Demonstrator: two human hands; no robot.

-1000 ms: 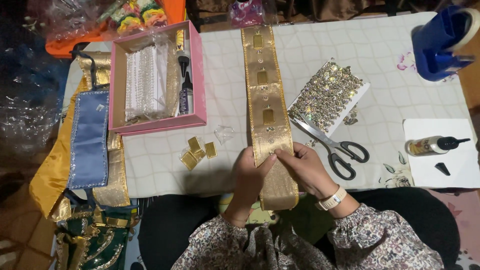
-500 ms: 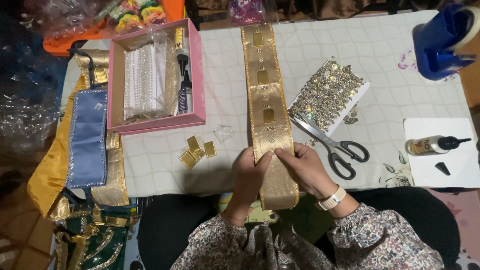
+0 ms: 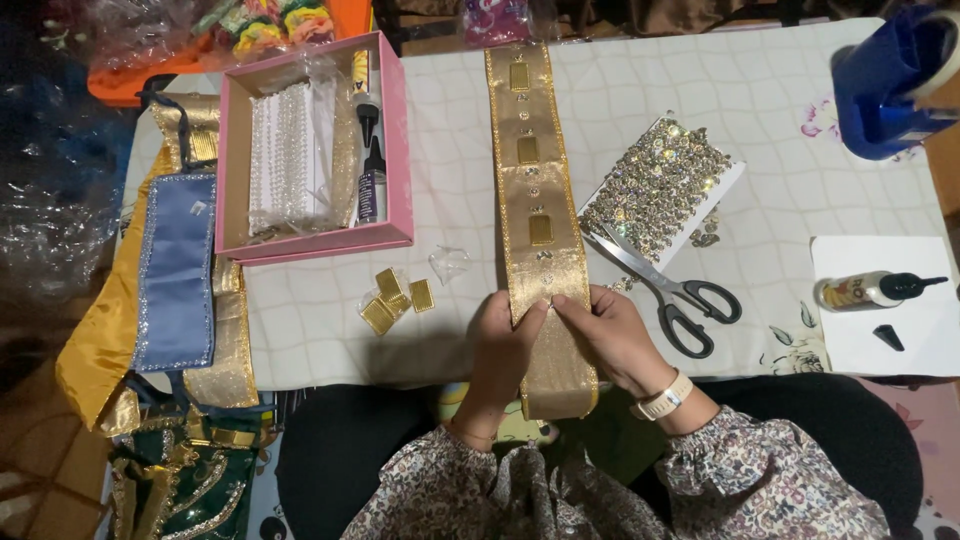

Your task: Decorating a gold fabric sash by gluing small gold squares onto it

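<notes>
The gold ribbon band point(image 3: 535, 220) runs straight away from me down the middle of the bench point(image 3: 780, 190), its near end draped over the near edge toward my lap, and both my hands meet on it just where it reaches that edge. My left hand point(image 3: 503, 340) comes in from the left with the fingers curled and the fingertips pressed onto the band's left side; my right hand point(image 3: 612, 335), with a pale watch point(image 3: 665, 396) on the wrist, comes in from the right, its thumb and forefinger pinching at a small stone near the band's middle line. The two sets of fingertips nearly touch each other over the cloth, and both wrists are bent down over the bench edge. The band is shiny gold satin with glittery borders, and it carries a row of small gold rectangular plates along its centre with tiny clear stones between them, reaching to the far side. Just left of my left hand lie a few loose gold plates point(image 3: 395, 298). To the right, scissors point(image 3: 665, 285) rest with their black handles near me, the blades touching a card of rhinestone trim point(image 3: 660, 185). A pink box point(image 3: 390, 130) stands at far left.
</notes>
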